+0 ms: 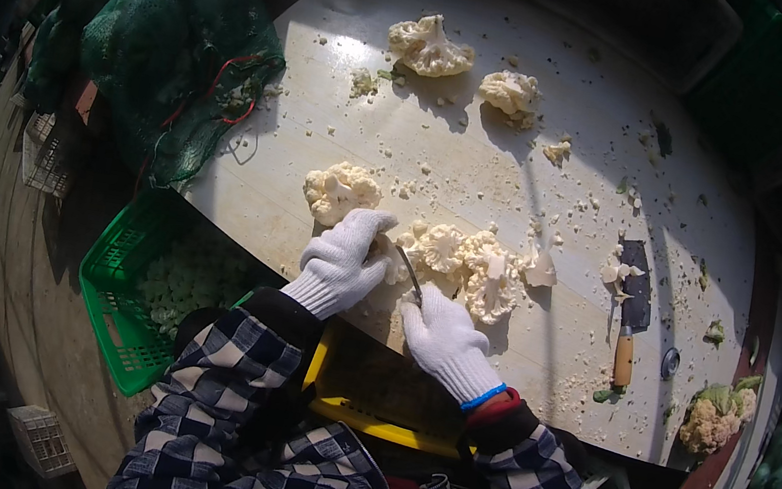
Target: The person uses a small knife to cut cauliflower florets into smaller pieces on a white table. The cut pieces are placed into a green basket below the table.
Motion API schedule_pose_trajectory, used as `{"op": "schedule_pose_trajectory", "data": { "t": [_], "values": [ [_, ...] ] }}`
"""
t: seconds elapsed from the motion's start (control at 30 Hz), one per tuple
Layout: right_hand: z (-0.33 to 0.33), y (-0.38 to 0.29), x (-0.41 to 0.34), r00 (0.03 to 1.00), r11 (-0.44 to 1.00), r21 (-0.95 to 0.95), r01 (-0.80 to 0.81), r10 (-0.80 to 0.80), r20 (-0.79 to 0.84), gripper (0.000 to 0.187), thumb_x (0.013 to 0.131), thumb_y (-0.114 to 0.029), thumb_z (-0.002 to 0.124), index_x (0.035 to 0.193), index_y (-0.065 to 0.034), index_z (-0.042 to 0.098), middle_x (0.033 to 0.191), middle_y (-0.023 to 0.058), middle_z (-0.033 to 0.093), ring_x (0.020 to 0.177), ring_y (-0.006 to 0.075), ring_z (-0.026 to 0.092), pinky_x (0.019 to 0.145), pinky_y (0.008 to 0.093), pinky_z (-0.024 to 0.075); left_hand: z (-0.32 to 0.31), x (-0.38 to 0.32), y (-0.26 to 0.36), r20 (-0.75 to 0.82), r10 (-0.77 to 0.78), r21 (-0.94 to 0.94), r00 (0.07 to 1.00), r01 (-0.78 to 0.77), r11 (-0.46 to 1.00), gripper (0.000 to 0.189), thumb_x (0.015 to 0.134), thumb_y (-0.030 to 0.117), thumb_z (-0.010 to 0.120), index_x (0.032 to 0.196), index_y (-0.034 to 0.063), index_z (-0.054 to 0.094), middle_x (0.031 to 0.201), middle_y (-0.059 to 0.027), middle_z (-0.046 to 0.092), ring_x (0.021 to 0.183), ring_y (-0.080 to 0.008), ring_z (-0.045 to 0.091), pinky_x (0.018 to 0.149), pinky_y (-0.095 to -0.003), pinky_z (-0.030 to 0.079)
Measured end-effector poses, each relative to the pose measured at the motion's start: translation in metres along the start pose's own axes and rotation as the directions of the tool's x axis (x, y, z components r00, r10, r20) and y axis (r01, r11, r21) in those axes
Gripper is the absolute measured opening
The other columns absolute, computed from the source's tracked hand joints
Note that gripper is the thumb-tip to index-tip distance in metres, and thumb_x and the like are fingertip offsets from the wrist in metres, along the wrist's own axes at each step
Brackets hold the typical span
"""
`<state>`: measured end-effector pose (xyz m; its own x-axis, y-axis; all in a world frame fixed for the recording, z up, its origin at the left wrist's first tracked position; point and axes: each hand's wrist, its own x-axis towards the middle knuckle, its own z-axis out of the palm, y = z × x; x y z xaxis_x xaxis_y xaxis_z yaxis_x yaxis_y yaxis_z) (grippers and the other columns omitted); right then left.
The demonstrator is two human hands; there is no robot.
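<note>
White knitted gloves cover both hands. My left hand [348,261] has its fingers curled around a cauliflower piece, mostly hidden by the glove, near the table's front edge. My right hand [444,336] grips a small knife [411,273], whose blade points up and left towards that piece. Cut cauliflower florets [442,246] lie just beyond and to the right of the knife. A larger cauliflower chunk [342,193] sits right behind my left hand. Further back on the white table [377,136] rest two more cauliflower pieces [432,47], [510,95].
A cleaver [635,285] with a wooden handle lies at the right, near a leafy cauliflower head [713,422]. Below the table edge stand a green crate [116,355] holding florets and a yellow crate [378,429]. Green mesh sacks [156,42] occupy the left corner. Crumbs litter the tabletop.
</note>
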<state>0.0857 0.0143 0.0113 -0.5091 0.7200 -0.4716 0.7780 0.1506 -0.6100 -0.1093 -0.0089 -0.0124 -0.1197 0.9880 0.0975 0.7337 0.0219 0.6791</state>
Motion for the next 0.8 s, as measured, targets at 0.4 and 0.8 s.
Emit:
{"op": "schedule_pose_trajectory", "data": {
  "t": [0.4, 0.8],
  "values": [
    [0.03, 0.008, 0.011, 0.99, 0.973, -0.223, 0.065, -0.091, -0.108, 0.034, 0.098, -0.037, 0.05, 0.103, -0.0036, 0.057, 0.087, 0.0248, 0.068, 0.077, 0.0442, 0.068, 0.066, 0.0645, 0.0509, 0.014, -0.006, -0.006, -0.161, 0.211, 0.065, 0.964, -0.203, 0.977, 0.045, 0.077, 0.001, 0.07, 0.12, 0.004, 0.058, 0.112, -0.0174, 0.063, 0.099, -0.0346, 0.066, 0.084, -0.0383, 0.055],
    [-0.028, -0.003, -0.01, 0.91, 0.566, 0.723, -0.396, 0.134, 0.393, 0.02, 0.097, -0.023, 0.057, 0.103, -0.0048, 0.052, 0.067, 0.0029, 0.054, 0.05, 0.0108, 0.053, 0.044, 0.0278, 0.0489, 0.0, -0.013, -0.009, -0.159, 0.165, -0.023, 0.973, -0.171, 0.985, 0.029, 0.079, 0.001, 0.065, 0.107, 0.0089, 0.064, 0.103, -0.013, 0.064, 0.093, -0.0336, 0.066, 0.077, -0.0391, 0.056]
  ]
}}
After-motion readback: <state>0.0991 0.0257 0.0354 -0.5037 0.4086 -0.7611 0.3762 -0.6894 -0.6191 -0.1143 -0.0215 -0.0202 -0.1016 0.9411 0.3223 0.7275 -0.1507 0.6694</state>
